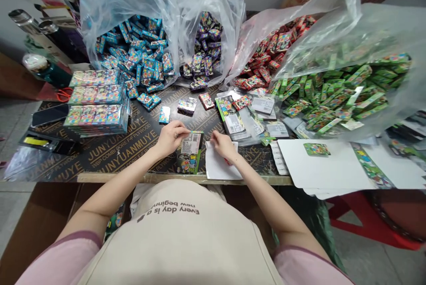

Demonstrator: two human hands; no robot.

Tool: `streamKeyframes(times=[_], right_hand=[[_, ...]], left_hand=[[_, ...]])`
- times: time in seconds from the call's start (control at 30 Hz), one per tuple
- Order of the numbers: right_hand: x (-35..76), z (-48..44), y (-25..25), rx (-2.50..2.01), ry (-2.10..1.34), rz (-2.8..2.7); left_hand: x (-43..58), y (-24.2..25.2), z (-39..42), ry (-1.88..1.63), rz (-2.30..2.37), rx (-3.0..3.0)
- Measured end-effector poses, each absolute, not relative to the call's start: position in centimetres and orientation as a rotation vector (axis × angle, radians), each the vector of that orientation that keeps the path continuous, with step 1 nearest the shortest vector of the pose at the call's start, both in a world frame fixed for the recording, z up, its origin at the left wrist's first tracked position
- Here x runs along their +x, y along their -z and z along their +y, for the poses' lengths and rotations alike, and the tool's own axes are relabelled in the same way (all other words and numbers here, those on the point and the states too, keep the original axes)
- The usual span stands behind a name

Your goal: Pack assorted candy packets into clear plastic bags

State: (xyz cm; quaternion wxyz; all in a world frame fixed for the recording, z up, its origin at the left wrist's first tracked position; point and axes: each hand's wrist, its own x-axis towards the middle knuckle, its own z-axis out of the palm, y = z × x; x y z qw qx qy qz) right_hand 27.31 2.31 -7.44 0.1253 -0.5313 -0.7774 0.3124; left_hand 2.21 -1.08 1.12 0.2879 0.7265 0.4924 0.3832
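My left hand [171,138] pinches the top left edge of a flat green and black printed packet [189,160], which has a pale label panel and lies near the table's front edge. Just right of it, my right hand [224,146] is closed over a white sheet [216,167]; a bit of red shows under its palm, and what the fingers hold is hidden. Beyond the hands lie a small blue box [164,115], a purple-black box [187,106] and a red box [207,100]. More printed packets [234,123] lie past my right hand.
Clear plastic bags spill small blue boxes [136,54], purple boxes [207,41], red boxes [276,47] and green boxes [339,94] along the back. Wrapped box stacks [96,114] and a phone [49,115] sit left. White boards [326,172] overhang the front edge at right.
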Motion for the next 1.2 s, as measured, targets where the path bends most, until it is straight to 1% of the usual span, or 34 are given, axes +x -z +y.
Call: streamKeyframes(times=[0.07,0.13,0.23,0.33,0.4,0.67,0.77,0.9,0.97,1.0,1.03,1.1,1.17,1.2], right_hand=[[27.4,3.4,6.5,-1.541,-1.163,-2.139],[27.0,4.6,4.8,-1.440,-1.368,-1.967],[25.3,6.0,0.8,-1.171,-1.536,-1.728],[22.8,6.5,-2.8,-0.950,-1.730,-1.745],[21.3,6.5,-3.8,-0.881,-1.847,-1.821],[20.2,6.7,-2.5,-0.888,-1.958,-1.843],[20.0,6.6,-1.8,-0.952,-2.003,-1.752],[19.9,6.2,-0.6,-1.050,-2.080,-1.453],[20.7,6.1,0.3,-1.134,-2.032,-1.367],[21.3,6.1,0.7,-1.187,-1.940,-1.408],[22.1,6.0,1.2,-1.249,-1.793,-1.517],[24.0,5.9,2.3,-1.386,-1.394,-1.871],[25.8,5.5,3.4,-1.512,-1.016,-2.252],[26.5,5.3,4.0,-1.561,-0.886,-2.401]], left_hand=[[2.4,-1.3,-1.0,-1.026,1.339,1.888],[2.5,-1.4,-0.9,-1.046,1.356,1.812],[2.6,-1.6,-0.8,-1.116,1.362,1.650],[2.6,-1.8,-1.0,-1.171,1.357,1.524],[2.7,-2.0,-1.3,-1.182,1.356,1.496],[3.5,-1.8,-1.8,-1.264,1.408,1.366],[3.7,-1.0,-1.8,-1.235,1.484,1.594],[3.8,-0.2,-2.1,-1.113,1.481,2.004],[3.3,0.1,-2.1,-1.052,1.484,2.135],[2.8,0.3,-2.0,-1.030,1.506,2.164],[2.1,0.5,-1.9,-1.009,1.543,2.165],[0.3,0.8,-1.4,-0.942,1.659,2.124],[-1.3,1.2,-1.0,-0.799,1.794,2.128],[-1.9,1.4,-0.8,-0.704,1.826,2.179]])
